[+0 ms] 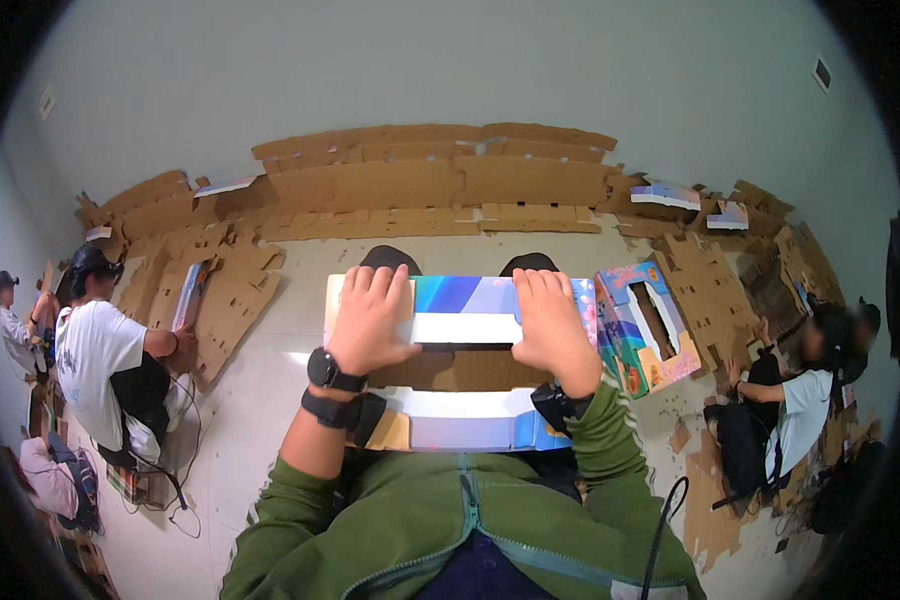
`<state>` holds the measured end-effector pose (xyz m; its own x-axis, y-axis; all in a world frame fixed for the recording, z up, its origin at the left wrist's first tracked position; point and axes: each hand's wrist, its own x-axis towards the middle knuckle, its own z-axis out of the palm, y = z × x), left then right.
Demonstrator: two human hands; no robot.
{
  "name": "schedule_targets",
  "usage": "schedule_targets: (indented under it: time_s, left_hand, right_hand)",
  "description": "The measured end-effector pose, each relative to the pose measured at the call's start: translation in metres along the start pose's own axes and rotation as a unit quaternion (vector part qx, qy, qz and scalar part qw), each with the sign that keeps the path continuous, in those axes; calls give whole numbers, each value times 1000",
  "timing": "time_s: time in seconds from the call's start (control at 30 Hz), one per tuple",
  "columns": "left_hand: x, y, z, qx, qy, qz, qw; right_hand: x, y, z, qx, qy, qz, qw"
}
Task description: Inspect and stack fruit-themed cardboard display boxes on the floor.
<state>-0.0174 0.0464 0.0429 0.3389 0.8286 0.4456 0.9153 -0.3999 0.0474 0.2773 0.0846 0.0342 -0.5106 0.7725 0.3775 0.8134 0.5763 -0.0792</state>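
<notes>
A colourful printed cardboard box rests over my lap, with a long window-like opening that shows its brown inside. My left hand is closed over the left part of its far panel, the fingers on the printed face and the thumb at the white inner edge. My right hand grips the same panel farther right in a like way. The near panel of the box lies against my body, under my wrists. What the fingertips press on beyond the far edge is hidden.
Right of the box lies another printed cardboard piece with a cut-out. Brown cardboard sheets line the wall. A person in a white shirt sits at the left, another person at the right. A black cable hangs by my right side.
</notes>
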Motion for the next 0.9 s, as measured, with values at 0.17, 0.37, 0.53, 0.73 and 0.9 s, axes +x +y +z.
schedule_targets:
  time_s: [0.17, 0.37, 0.53, 0.73, 0.9]
  left_hand:
    - [-10, 12, -10, -11, 73, 4, 997]
    - [-2, 6, -1, -31, 67, 3, 997]
    - [-4, 2, 3, -33, 61, -4, 998]
    - [-5, 2, -3, -41, 57, 1, 997]
    - [-5, 6, -6, -36, 68, 1, 997]
  right_hand:
    - [-16, -7, -11, 22, 116, -20, 993]
    - [-10, 5, -1, 68, 113, -23, 991]
    - [-5, 10, 3, 73, 116, -51, 989]
    - [-8, 5, -4, 47, 109, -51, 992]
    - [-9, 5, -8, 58, 117, -52, 990]
